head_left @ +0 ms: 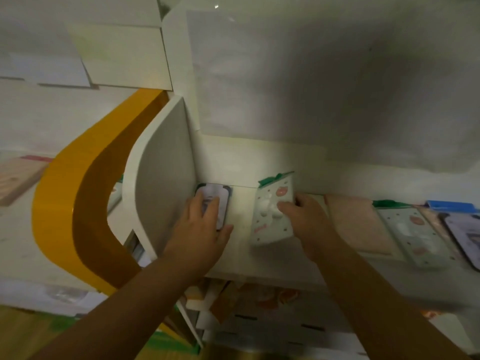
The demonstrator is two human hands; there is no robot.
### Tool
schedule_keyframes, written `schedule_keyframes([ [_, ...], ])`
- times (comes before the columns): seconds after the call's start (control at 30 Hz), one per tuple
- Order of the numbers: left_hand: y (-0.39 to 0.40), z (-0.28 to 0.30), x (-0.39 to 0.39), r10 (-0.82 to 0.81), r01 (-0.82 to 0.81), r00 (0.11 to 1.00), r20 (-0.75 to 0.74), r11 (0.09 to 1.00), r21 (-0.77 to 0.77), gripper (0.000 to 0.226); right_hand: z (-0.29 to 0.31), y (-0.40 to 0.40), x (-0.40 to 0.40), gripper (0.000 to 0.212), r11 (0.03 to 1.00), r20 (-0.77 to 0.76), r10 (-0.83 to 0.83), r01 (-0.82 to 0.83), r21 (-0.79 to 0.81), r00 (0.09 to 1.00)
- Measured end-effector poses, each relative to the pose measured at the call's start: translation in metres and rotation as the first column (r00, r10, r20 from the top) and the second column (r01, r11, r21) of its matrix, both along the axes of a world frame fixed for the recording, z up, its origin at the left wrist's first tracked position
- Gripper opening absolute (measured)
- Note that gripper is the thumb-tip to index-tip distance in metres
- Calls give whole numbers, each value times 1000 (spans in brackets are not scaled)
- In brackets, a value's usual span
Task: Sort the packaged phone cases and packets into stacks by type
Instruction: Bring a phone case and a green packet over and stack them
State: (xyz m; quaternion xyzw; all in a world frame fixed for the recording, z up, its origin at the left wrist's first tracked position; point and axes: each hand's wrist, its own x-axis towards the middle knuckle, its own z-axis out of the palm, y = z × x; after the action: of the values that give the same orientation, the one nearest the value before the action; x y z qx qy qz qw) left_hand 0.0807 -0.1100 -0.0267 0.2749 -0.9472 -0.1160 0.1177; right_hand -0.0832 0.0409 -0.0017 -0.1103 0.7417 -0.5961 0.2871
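A dark-rimmed phone case packet lies flat on the white shelf, close to the curved white divider. My left hand rests on top of it, fingers spread over it. A pale green packet with a green header and pink print is tilted up off the shelf, and my right hand grips its right edge. Further right lie a pinkish-beige packet, a second pale green packet and a dark-rimmed case.
A yellow curved panel bends around the left of the divider. White walls rise behind the shelf. More packets and boxes with orange print sit on a lower level under the shelf's front edge. A blue header shows at far right.
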Motion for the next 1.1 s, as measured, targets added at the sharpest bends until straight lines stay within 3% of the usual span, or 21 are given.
schedule_keyframes([
  [0.13,-8,-16,-18,61,-55,987,147,998,-39,75,8,16,-4,26,987,63,-16,26,-156,998],
  [0.37,-10,-21,-43,145,-144,938,315,989,-24,69,19,38,-2,27,939,127,-2,45,-340,992],
  [0.53,-4,-17,-49,248,-257,925,288,966,-3,56,19,48,3,27,928,149,-12,67,-367,989],
  [0.7,5,-13,-54,235,-276,903,359,959,68,57,17,60,0,25,917,182,-32,101,-385,983],
  [0.77,1,-6,-56,227,-274,920,318,956,109,68,17,62,-1,25,920,170,-25,89,-381,985],
  [0.83,-6,0,-55,201,-261,942,268,942,209,95,17,64,-2,26,921,162,-19,80,-380,987],
  [0.93,-8,3,-51,198,-270,932,303,938,218,122,16,66,-2,25,921,174,-19,85,-379,985],
  [1.03,-2,5,-46,226,-283,927,301,946,161,115,17,69,-2,23,925,173,-9,74,-372,985],
  [1.1,0,7,-42,240,-280,936,256,951,132,95,17,72,-2,23,932,166,-5,65,-357,986],
])
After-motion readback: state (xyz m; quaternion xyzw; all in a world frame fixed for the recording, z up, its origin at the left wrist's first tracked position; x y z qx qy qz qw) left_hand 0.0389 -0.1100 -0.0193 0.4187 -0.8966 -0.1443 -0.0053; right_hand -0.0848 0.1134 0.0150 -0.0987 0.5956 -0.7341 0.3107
